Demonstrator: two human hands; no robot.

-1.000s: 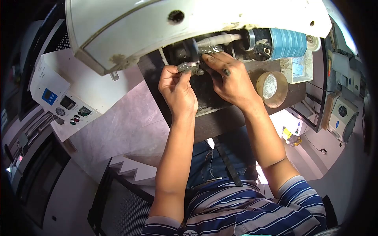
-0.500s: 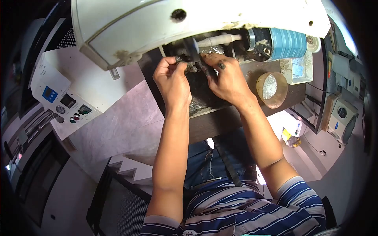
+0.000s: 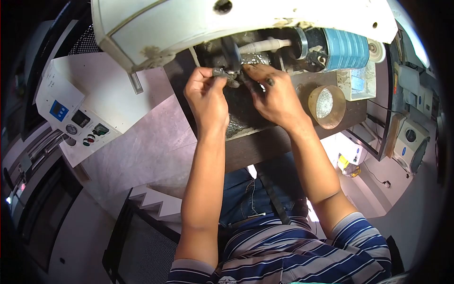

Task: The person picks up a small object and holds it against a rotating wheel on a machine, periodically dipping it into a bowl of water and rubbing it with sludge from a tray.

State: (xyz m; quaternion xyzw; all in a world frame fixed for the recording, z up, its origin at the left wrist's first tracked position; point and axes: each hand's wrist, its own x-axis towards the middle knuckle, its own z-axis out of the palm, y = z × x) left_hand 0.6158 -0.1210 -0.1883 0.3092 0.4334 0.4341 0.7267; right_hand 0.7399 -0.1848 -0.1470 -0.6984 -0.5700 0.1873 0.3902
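Under the white machine hood, a dark polishing wheel [image 3: 231,53] sits on a pale tapered spindle [image 3: 265,46] that runs to a blue motor [image 3: 346,49]. My left hand [image 3: 208,97] is just below and left of the wheel, its thumb and fingers pinching a small piece coated in grey paste [image 3: 231,80]. My right hand [image 3: 275,94] is right of the wheel, thumb and fingers closed around the other side of the same spot. Dark paste covers the fingertips of both hands, and the piece between them is mostly hidden.
A round bowl of white granules [image 3: 324,103] stands right of my right hand, with a white tray [image 3: 370,78] behind it. The white hood [image 3: 189,35] overhangs the hands. A control box with dials [image 3: 80,118] is at the left.
Both hands have shifted slightly left, and the left fingers have closed in nearer the right ones below the wheel. The hood appears shifted a little to the right.
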